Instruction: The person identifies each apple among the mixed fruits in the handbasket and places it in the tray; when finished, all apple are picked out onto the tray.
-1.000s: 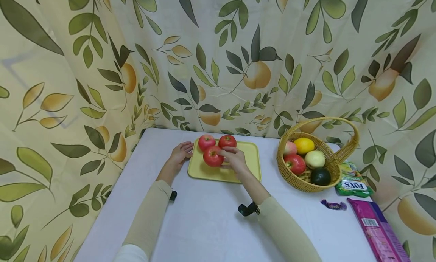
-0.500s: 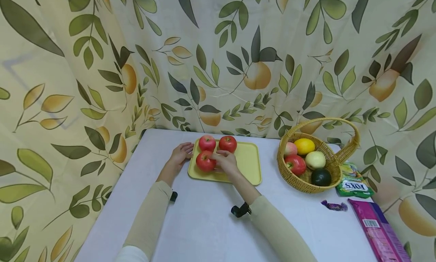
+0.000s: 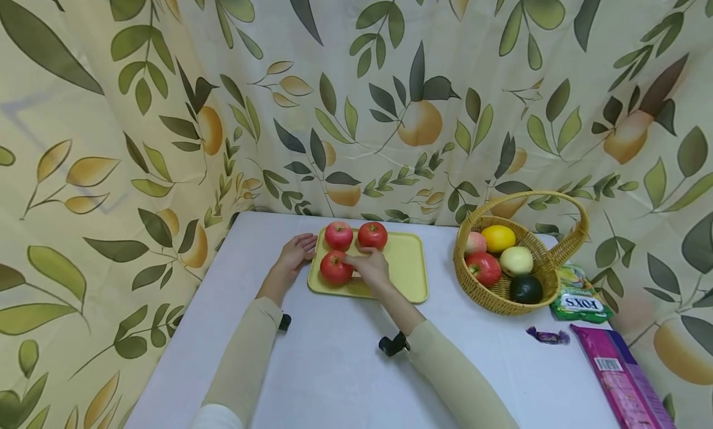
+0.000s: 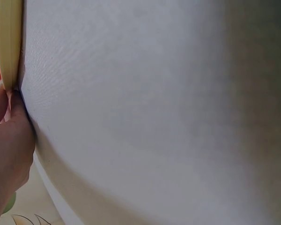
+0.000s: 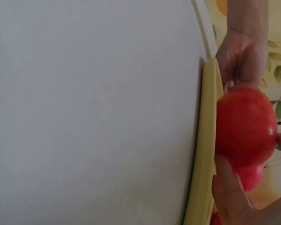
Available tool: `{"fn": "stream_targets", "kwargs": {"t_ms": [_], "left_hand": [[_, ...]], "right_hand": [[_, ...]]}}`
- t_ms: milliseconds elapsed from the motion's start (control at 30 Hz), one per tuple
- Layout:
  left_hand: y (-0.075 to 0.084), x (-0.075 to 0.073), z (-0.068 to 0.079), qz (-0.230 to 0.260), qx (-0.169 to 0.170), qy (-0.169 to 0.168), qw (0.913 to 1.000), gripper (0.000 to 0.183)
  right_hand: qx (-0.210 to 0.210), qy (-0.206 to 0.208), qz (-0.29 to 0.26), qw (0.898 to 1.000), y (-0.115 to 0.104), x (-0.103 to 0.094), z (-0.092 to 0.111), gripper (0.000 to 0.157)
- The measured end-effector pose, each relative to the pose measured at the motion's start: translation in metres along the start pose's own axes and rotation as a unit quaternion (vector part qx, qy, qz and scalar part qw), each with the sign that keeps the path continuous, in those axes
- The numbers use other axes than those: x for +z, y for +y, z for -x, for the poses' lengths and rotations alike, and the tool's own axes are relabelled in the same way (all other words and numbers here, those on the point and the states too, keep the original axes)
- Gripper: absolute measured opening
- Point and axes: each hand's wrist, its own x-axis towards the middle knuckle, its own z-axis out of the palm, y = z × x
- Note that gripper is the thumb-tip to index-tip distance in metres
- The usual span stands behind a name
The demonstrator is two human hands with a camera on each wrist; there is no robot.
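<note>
In the head view a yellow tray lies on the table with three red apples on its left half. My right hand holds the front apple, thumb and fingers on opposite sides of it, low against the tray. Behind it stand a pinkish-red apple and a darker red apple. At the tray's left edge my left hand pinches the rim; the left wrist view has thumb and finger on either side of it. The right wrist view shows the held apple with fingers at top and bottom.
Right of the tray stands a wicker basket with a tall handle, holding several fruits, among them a lemon and an avocado. Beside it lie a green FOX'S packet, a small purple-wrapped candy and a long pink-purple package.
My right hand has moved left and toward me with the apple, lowering it to the tray's front left, in front of the pinkish-red one. My left hand has stayed at the rim.
</note>
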Motion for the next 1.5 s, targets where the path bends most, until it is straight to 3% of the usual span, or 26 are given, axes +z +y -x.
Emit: {"fn": "stream_targets", "kwargs": {"t_ms": [400,733,967,1167,1500], "left_hand": [[0.001,0.004,-0.006,-0.007,-0.001,-0.001,1.0,0.072],[0.001,0.004,-0.004,-0.015,-0.005,-0.003,0.9999,0.071],[0.0,0.003,-0.003,-0.011,-0.008,0.0,0.9999,0.071],[-0.001,0.0,-0.002,-0.005,-0.007,-0.006,0.9999,0.072],[-0.006,-0.002,-0.008,-0.006,-0.01,0.0,0.9999,0.072]], "right_hand": [[-0.042,-0.004,-0.032,0.999,-0.012,-0.019,0.013,0.07],[-0.079,0.008,-0.077,0.994,-0.038,-0.067,0.033,0.063],[-0.113,0.014,-0.071,0.991,-0.058,-0.103,0.048,0.05],[-0.138,0.024,-0.063,0.988,-0.074,-0.13,0.057,0.049],[-0.122,0.055,-0.047,0.99,-0.081,-0.171,0.06,0.051]]}}
